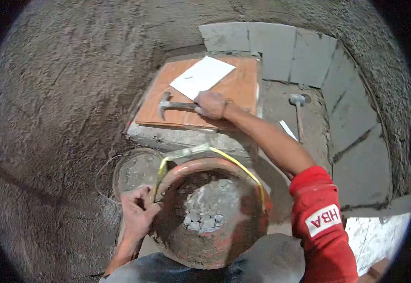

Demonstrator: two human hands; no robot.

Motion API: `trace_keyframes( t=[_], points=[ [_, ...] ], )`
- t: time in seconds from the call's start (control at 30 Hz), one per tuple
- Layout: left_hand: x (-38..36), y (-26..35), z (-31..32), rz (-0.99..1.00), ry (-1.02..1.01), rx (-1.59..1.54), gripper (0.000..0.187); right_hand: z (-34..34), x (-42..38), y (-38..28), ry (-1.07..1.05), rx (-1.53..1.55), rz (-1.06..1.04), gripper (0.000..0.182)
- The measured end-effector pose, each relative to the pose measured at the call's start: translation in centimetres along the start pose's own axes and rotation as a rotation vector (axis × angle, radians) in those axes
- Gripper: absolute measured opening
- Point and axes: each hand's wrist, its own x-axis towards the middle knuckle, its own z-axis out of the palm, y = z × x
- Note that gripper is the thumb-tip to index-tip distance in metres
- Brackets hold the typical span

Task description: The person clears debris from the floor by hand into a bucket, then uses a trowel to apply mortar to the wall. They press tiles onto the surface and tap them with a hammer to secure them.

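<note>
My right hand (211, 104) is closed round the handle of a claw hammer (166, 105), whose head lies to the left over orange-brown tiles (153, 101). Just beyond the hand a white tile piece (203, 75) rests on those tiles. My left hand (141, 205) is at the left rim of a round orange bucket (200, 165), fingers bent together near its yellow handle (236, 163); what they grip, if anything, is too small to make out. Grey rubble (205, 210) lies inside the bucket, which stands between my knees.
A mallet (298, 113) lies on the rough floor at the right, near a narrow white strip (288, 129). Grey tiles (356, 122) line the curved wall edge. A round, mortar-covered container (139, 170) with a wire handle stands left of the bucket.
</note>
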Motion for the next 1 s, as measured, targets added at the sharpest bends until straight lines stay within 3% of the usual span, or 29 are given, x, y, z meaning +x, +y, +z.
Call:
trace_keyframes(
  t=[0.03,0.1,0.17,0.2,0.23,0.3,0.37,0.43,0.47,0.5,0.53,0.57,0.6,0.63,0.7,0.73,0.8,0.87,0.9,0.97,1.0],
  points=[
    [-0.3,-0.3,0.1,-0.005,-0.035,-0.018,0.03,1.0,0.8,0.0,0.013,-0.005,-0.001,0.026],
    [-0.4,-0.6,0.5,0.095,0.154,0.237,0.029,3.2,1.3,0.3,0.071,-0.063,0.039,0.028],
    [0.0,-2.4,1.0,0.153,0.209,0.204,0.03,0.0,-2.4,-1.0,0.135,-0.072,0.052,0.034],
    [0.6,-2.6,0.7,0.111,0.069,0.108,0.03,0.7,-3.9,0.1,0.362,-0.05,-0.014,0.038],
    [1.0,-1.5,0.8,0.07,-0.058,0.022,0.03,-1.0,-6.5,0.1,0.404,-0.031,0.01,0.038],
    [1.1,0.7,1.9,0.009,-0.06,-0.024,0.031,-2.4,-12.3,1.4,0.63,0.194,0.073,0.034],
    [2.2,2.0,2.9,0.075,-0.196,0.085,0.031,-3.5,-21.2,1.9,0.782,0.308,0.326,0.029],
    [2.6,3.0,4.8,0.069,-0.162,0.045,0.032,-3.0,-32.1,-0.1,0.85,0.48,0.736,0.034],
    [3.4,3.8,6.4,0.04,-0.25,0.046,0.032,-0.6,-38.2,0.0,0.762,0.276,1.028,0.035],
    [4.1,4.3,8.0,0.011,-0.336,0.049,0.031,1.9,-44.2,-1.4,0.833,0.177,1.082,0.034],
    [4.8,3.6,9.6,0.022,-0.373,0.039,0.031,4.1,-50.2,-3.7,0.685,0.068,1.245,0.035],
    [5.5,2.2,11.6,0.026,-0.376,0.024,0.031,6.8,-55.6,-6.7,0.68,-0.07,1.218,0.035],
    [6.2,0.7,13.8,0.189,-0.315,0.117,0.03,8.0,-60.1,-9.6,0.48,0.094,1.462,0.033],
    [6.8,-0.1,16.0,0.348,-0.252,0.208,0.03,7.9,-62.4,-13.8,0.404,-0.009,1.477,0.041],
    [8.2,0.3,20.5,0.177,-0.401,0.212,0.029,13.3,-69.3,-19.0,0.312,-0.377,1.483,0.06],
    [8.7,-0.5,22.9,0.158,-0.413,0.149,0.027,13.3,-70.2,-20.8,0.306,-0.385,1.493,0.06],
    [9.3,-1.0,26.9,0.144,-0.445,0.085,0.026,13.2,-70.1,-24.1,0.116,0.008,1.737,0.06],
    [8.9,-0.9,29.8,-0.132,-0.441,-0.002,0.021,15.6,-71.0,-24.8,0.133,-0.017,1.687,0.061],
    [8.9,-1.9,31.0,-0.137,-0.458,0.006,0.021,16.6,-71.2,-25.3,0.155,-0.042,1.616,0.061],
    [9.7,-5.4,33.1,-0.269,-0.369,-0.213,0.018,17.3,-71.2,-25.1,0.154,0.021,1.671,0.062],
    [9.8,-7.3,33.8,-0.226,-0.302,-0.142,0.016,18.8,-71.6,-24.7,0.163,0.051,1.702,0.06]
  ],
)
